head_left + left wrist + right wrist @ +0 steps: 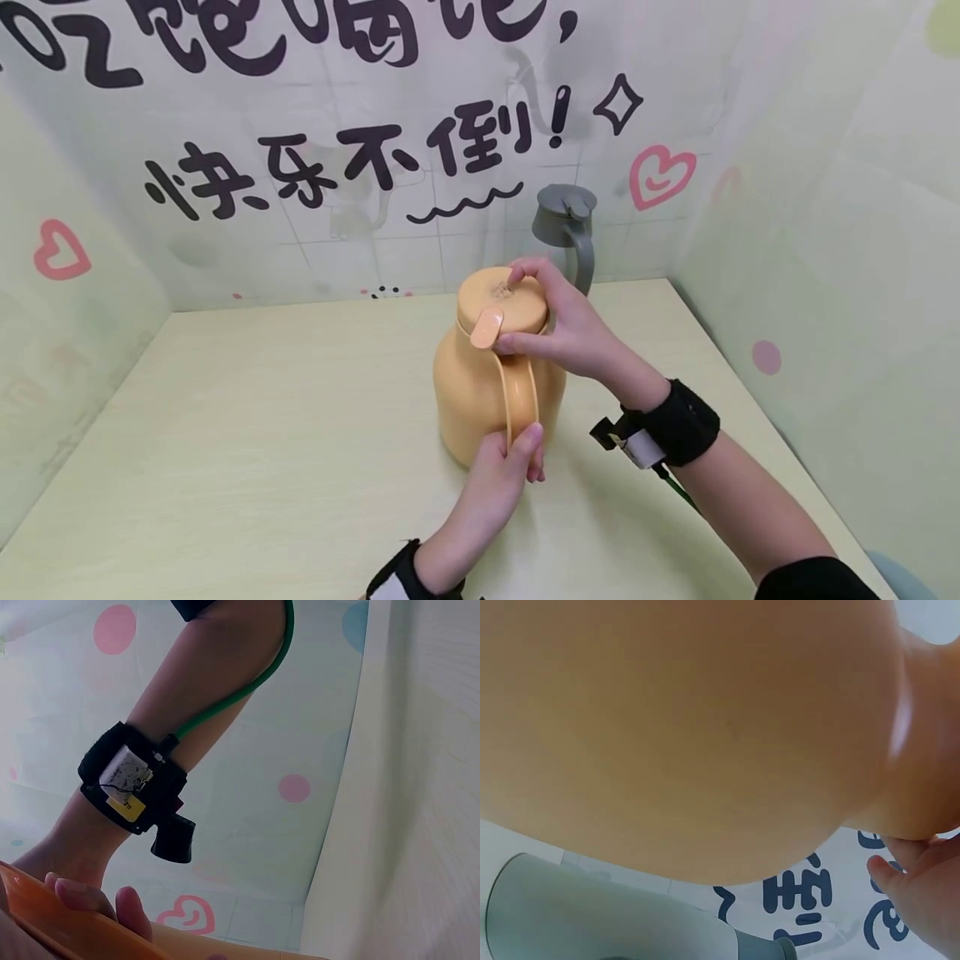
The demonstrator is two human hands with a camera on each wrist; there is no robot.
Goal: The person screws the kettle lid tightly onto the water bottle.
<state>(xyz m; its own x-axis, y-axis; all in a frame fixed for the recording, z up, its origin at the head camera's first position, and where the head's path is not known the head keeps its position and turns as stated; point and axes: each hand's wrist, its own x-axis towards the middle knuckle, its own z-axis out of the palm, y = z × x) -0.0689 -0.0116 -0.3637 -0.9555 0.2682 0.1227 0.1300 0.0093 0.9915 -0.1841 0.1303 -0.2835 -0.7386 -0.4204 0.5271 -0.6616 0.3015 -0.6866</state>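
Head view: the jug [467, 408] stands upright, or nearly so, on the table [262, 433], in front of the person and right of the table's middle. Its long axis runs from base to lid [472, 293]; the lid caps the upper end. The handle [519, 390] faces the person, and the tab [487, 327] projects from the lid's near edge, above the handle's top.

Left hand [487, 483]: closed around the lower handle, thumb on the near side. Left wrist view confirms fingers wrapped over the handle. The jug's body lies directly beyond this grip; the lid lies above it.

Right hand [573, 333]: gripping the lid from the right, bent forefinger at the top, thumb at the near edge beside the tab. The jug's body lies below this grip.

Governing relation: the two grips sit one above the other along the jug's axis. The right hand is nearer the lid; the left hand, lower, appears placed to steady the body. Judged from this layout, lid force should follow or turn about that axis.

Clearance: the grey jug [564, 218] stands behind and to the right. Whether the lid is loose cannot be told.
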